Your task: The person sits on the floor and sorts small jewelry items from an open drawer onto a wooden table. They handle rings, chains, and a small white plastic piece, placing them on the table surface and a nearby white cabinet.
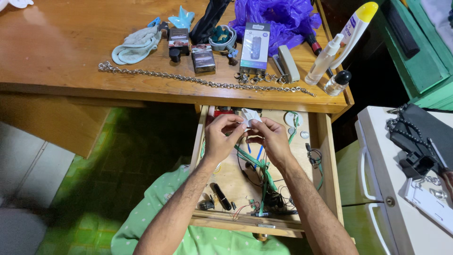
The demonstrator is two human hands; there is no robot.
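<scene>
Single head cam, looks steeply down from above, close over open drawer [325, 156] and bench [61, 52] front edge; no second view.

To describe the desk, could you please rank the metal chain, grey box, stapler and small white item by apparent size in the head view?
1. metal chain
2. grey box
3. stapler
4. small white item, held by left hand and right hand; nearer the camera, so unsure.

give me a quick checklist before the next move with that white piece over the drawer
1. Both hands on the white piece: ok, left hand and right hand pinch it together.
2. Piece held above the open drawer: ok.
3. Grip firmness: cannot tell.
4. Wires below the hands tidy: not ok, tangled.
5. Chain fully on the desk: ok.
6. Spray bottle upright: not ok, it leans.
</scene>
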